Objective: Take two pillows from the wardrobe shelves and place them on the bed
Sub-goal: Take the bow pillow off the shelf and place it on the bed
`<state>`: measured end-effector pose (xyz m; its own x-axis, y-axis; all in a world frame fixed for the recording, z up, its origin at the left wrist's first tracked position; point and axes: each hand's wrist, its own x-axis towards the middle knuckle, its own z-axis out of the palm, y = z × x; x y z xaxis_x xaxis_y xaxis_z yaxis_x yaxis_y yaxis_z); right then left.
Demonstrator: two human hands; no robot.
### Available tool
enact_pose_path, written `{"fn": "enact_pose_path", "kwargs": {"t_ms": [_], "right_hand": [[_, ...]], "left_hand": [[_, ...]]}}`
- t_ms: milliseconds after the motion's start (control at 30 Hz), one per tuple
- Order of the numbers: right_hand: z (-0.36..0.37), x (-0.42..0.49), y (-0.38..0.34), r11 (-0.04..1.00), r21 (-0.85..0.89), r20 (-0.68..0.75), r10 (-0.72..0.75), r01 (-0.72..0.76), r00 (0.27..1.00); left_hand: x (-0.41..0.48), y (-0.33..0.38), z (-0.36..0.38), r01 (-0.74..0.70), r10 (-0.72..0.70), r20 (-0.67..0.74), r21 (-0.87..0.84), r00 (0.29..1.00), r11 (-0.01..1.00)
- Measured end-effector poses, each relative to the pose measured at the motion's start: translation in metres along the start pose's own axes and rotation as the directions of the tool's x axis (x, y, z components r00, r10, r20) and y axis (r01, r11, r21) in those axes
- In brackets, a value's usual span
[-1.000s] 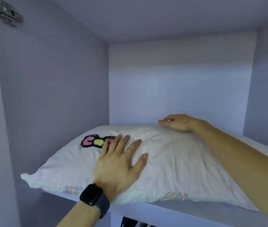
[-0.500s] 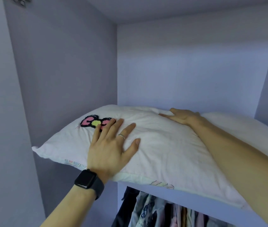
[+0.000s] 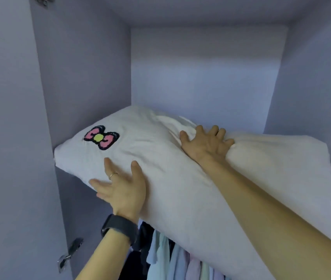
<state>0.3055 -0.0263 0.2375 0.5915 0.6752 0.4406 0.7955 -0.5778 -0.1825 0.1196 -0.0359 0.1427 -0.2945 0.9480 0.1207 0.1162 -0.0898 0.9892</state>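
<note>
A white pillow [image 3: 211, 178] with a pink and yellow bow patch [image 3: 101, 137] lies tilted, half out of the lilac wardrobe shelf compartment [image 3: 201, 77], its near edge hanging over the front. My left hand [image 3: 122, 188], wearing a ring and a black watch, presses against the pillow's near left edge with fingers spread and straight. My right hand [image 3: 207, 144] reaches over the top, and its curled fingers dig into the bunched fabric at the pillow's middle. The shelf board itself is hidden under the pillow.
Clothes [image 3: 172, 259] in dark and pale blue hang below the shelf. The wardrobe's left side wall [image 3: 79, 77] stands close to the pillow's left corner. A metal hinge [image 3: 69, 253] sits low on the left, another hinge [image 3: 45, 0] at the top.
The pillow has slid forward and out over the shelf front, tilting down. My left hand moved from its top to its near edge. My right hand now clutches the fabric.
</note>
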Motion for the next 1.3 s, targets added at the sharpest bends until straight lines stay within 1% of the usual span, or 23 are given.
{"fn": "enact_pose_path", "kwargs": {"t_ms": [67, 133, 200, 267, 333, 367, 433, 467, 500, 533, 567, 600, 633, 667, 767, 833, 933, 1000, 1067, 1133, 1200, 1300], "right_hand": [[-0.003, -0.019, 0.002, 1.000, 0.027, -0.047, -0.006, 0.007, 0.999], [-0.008, -0.035, 0.007, 0.999, 0.029, -0.060, -0.033, 0.034, 0.998], [-0.014, -0.045, 0.014, 0.996, -0.016, -0.054, -0.092, 0.091, 0.994], [-0.020, -0.049, 0.025, 0.982, -0.082, -0.033, -0.171, 0.168, 0.985], [-0.031, -0.042, 0.037, 0.966, -0.099, -0.028, -0.241, 0.237, 0.970], [-0.036, -0.036, 0.040, 0.965, -0.066, -0.076, -0.258, 0.253, 0.963], [-0.043, -0.016, 0.043, 0.965, 0.043, -0.219, -0.243, 0.258, 0.945], [-0.046, -0.005, 0.043, 0.966, 0.072, -0.211, -0.229, 0.249, 0.950], [-0.047, 0.005, 0.042, 0.969, 0.076, -0.130, -0.224, 0.235, 0.966], [-0.048, 0.013, 0.042, 0.972, 0.070, -0.010, -0.224, 0.225, 0.974], [-0.049, 0.020, 0.042, 0.973, 0.072, 0.105, -0.228, 0.221, 0.968], [-0.050, 0.026, 0.042, 0.972, 0.077, 0.183, -0.234, 0.223, 0.955], [-0.050, 0.030, 0.043, 0.969, 0.083, 0.213, -0.244, 0.231, 0.946], [-0.049, 0.031, 0.044, 0.967, 0.086, 0.210, -0.253, 0.240, 0.944], [-0.038, 0.020, 0.043, 0.959, 0.032, 0.154, -0.284, 0.282, 0.946], [-0.029, 0.008, 0.047, 0.948, 0.037, 0.149, -0.319, 0.318, 0.936], [-0.028, -0.011, 0.057, 0.931, 0.205, 0.145, -0.335, 0.303, 0.931], [-0.027, -0.029, 0.064, 0.910, 0.307, 0.065, -0.312, 0.279, 0.948], [-0.021, -0.053, 0.069, 0.889, 0.391, 0.005, -0.261, 0.238, 0.965], [-0.006, -0.079, 0.075, 0.852, 0.503, 0.024, -0.180, 0.144, 0.983], [0.012, -0.113, 0.081, 0.775, 0.628, 0.063, -0.143, 0.073, 0.988], [0.042, -0.166, 0.088, 0.590, 0.807, 0.079, -0.076, -0.019, 0.994]], "left_hand": [[-0.020, 0.000, 0.004, 0.160, -0.149, 0.079, -0.156, 0.986, 0.975], [-0.033, -0.002, 0.009, 0.211, -0.185, 0.132, -0.220, 0.974, 0.953], [-0.036, -0.006, 0.012, 0.222, -0.197, 0.132, -0.217, 0.972, 0.951], [-0.035, -0.012, 0.012, 0.208, -0.190, 0.102, -0.212, 0.977, 0.955], [-0.032, -0.019, 0.012, 0.188, -0.178, 0.065, -0.227, 0.982, 0.955], [-0.032, -0.022, 0.012, 0.179, -0.173, 0.046, -0.240, 0.984, 0.954], [-0.033, -0.027, 0.014, 0.152, -0.154, 0.015, -0.262, 0.988, 0.953], [-0.032, -0.030, 0.015, 0.141, -0.145, 0.006, -0.274, 0.989, 0.951], [-0.031, -0.033, 0.016, 0.128, -0.134, -0.003, -0.286, 0.991, 0.950], [-0.029, -0.036, 0.016, 0.110, -0.118, -0.010, -0.299, 0.993, 0.948], [-0.027, -0.040, 0.017, 0.090, -0.098, -0.012, -0.313, 0.995, 0.946], [-0.026, -0.042, 0.017, 0.076, -0.083, -0.008, -0.325, 0.997, 0.943], [-0.025, -0.043, 0.017, 0.075, -0.081, -0.003, -0.329, 0.997, 0.941], [-0.026, -0.043, 0.017, 0.090, -0.096, -0.002, -0.327, 0.995, 0.941], [-0.035, -0.038, 0.016, 0.187, -0.200, 0.005, -0.367, 0.980, 0.911], [-0.039, -0.039, 0.014, 0.194, -0.210, 0.003, -0.393, 0.978, 0.899], [-0.039, -0.045, 0.006, 0.159, -0.162, 0.025, -0.384, 0.987, 0.910], [-0.039, -0.050, -0.002, 0.129, -0.134, 0.013, -0.381, 0.991, 0.916], [-0.041, -0.054, -0.015, 0.046, -0.066, -0.040, -0.375, 0.997, 0.926], [-0.042, -0.061, -0.031, -0.081, 0.052, -0.092, -0.341, 0.994, 0.937], [-0.045, -0.070, -0.054, -0.194, 0.168, -0.117, -0.268, 0.979, 0.944], [-0.057, -0.078, -0.093, -0.292, 0.288, -0.071, -0.062, 0.955, 0.954]]}}
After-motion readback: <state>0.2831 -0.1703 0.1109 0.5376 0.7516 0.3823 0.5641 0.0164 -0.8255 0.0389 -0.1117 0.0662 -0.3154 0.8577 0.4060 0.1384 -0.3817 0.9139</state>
